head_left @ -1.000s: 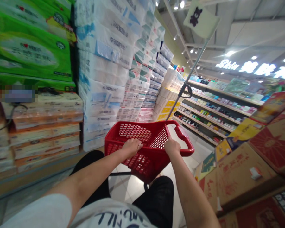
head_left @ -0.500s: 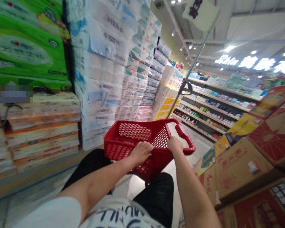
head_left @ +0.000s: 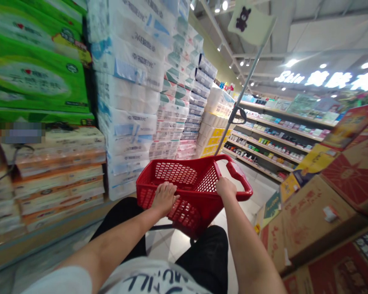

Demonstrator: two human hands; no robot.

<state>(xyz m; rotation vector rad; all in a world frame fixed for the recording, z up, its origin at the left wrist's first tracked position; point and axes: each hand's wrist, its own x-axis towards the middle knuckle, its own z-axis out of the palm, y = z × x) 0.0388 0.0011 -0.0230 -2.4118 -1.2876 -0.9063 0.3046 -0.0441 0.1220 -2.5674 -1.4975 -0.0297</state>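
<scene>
Red shopping cart [head_left: 207, 210] stands ahead of the knees [head_left: 216, 245], near stacked toilet-paper packs [head_left: 135, 122]. Right hand [head_left: 227, 188] closed on its rim [head_left: 199, 193]; left hand [head_left: 164, 199] draped over it, grip indeterminable. Apparent step: steering; moving it would call for two-handed control.

A red plastic cart [head_left: 209, 207] stands between white plastic-wrapped packs [head_left: 131, 96], left, and brown cardboard boxes [head_left: 315, 222], right, before long pale shelves [head_left: 254, 165].

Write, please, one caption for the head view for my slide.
A red shopping cart beside stacked tissue packs, left hand on its rim, right hand gripping it near the handle.
</scene>
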